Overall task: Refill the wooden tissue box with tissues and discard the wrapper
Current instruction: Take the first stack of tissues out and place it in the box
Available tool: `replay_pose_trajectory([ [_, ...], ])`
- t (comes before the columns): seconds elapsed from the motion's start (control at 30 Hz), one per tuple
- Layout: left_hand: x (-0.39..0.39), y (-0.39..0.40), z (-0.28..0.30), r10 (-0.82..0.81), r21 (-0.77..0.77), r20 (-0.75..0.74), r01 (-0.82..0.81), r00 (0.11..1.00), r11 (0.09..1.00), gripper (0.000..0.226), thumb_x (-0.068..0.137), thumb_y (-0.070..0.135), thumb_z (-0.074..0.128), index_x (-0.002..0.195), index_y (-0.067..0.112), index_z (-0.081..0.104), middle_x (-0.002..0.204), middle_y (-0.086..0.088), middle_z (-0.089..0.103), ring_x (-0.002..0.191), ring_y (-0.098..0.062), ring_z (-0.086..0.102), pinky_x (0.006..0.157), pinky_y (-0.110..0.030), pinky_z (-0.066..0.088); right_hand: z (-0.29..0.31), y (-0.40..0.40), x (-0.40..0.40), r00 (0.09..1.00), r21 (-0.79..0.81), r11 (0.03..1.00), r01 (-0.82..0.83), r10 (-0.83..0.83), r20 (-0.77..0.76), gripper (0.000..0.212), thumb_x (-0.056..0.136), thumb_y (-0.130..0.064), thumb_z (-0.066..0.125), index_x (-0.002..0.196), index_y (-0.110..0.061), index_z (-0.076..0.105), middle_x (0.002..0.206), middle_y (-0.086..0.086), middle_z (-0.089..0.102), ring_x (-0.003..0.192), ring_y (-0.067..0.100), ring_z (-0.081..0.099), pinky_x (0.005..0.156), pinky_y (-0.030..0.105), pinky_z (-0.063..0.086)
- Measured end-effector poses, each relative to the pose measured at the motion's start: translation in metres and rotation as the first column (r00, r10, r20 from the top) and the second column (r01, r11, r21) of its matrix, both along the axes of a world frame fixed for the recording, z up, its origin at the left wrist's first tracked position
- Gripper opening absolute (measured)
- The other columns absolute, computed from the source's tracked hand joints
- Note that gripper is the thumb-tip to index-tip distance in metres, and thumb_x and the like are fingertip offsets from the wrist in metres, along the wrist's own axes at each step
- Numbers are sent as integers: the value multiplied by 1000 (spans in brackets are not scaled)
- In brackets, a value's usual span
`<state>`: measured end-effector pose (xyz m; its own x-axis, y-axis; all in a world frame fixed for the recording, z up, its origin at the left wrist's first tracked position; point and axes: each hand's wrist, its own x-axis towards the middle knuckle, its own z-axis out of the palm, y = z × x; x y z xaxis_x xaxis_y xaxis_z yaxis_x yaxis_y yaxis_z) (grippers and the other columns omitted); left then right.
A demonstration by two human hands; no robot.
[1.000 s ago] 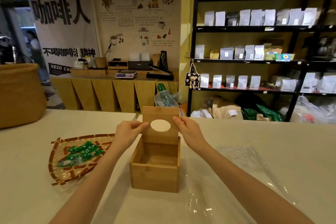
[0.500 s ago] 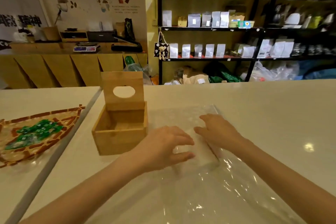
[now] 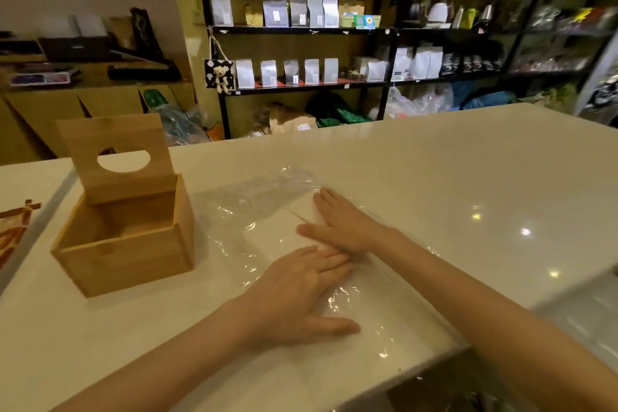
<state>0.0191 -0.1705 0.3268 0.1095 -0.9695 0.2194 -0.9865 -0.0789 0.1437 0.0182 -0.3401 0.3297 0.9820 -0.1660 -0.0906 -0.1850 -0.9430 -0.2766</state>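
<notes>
The wooden tissue box (image 3: 133,254) stands empty on the white counter at the left, its lid (image 3: 117,147) with an oval hole tipped upright at the back. To its right lies a flat white stack of tissues (image 3: 281,234) inside a clear plastic wrapper (image 3: 254,197). My left hand (image 3: 301,294) rests palm down on the near part of the wrapped stack, fingers spread. My right hand (image 3: 341,224) lies flat on the far right part of the stack, fingers together pointing left and away. Neither hand grips anything.
The white counter (image 3: 434,177) extends right and back; its near edge drops off at lower right. A woven tray (image 3: 13,227) shows at the far left edge. Dark shelves with pouches (image 3: 301,13) stand behind the counter.
Both hands left the box lid, which stays upright, and moved right onto the wrapped tissues. My view has shifted right and down, closer to the counter.
</notes>
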Motion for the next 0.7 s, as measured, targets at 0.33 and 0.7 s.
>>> replay_pose_trajectory([
  [0.33, -1, -10, -13, 5, -6, 24, -5, 1000, 1000, 65, 90, 52, 8, 123, 22, 56, 133, 6, 56, 126, -10, 49, 107, -33, 32, 39, 5, -88, 884, 477, 878, -30, -200, 423, 18, 87, -13, 58, 103, -13, 67, 99, 3, 69, 87, 12, 66, 79, 22, 48],
  [0.7, 8, 0, 12, 10, -161, -498, -104, 867, 982, 58, 83, 54, 26, 130, 27, 47, 134, 26, 38, 127, 16, 27, 108, -4, 14, 8, 37, -125, 947, 134, 954, -269, 236, 217, 50, 95, -14, 35, 143, -24, 27, 152, -11, 24, 134, -6, 19, 111, 6, 10],
])
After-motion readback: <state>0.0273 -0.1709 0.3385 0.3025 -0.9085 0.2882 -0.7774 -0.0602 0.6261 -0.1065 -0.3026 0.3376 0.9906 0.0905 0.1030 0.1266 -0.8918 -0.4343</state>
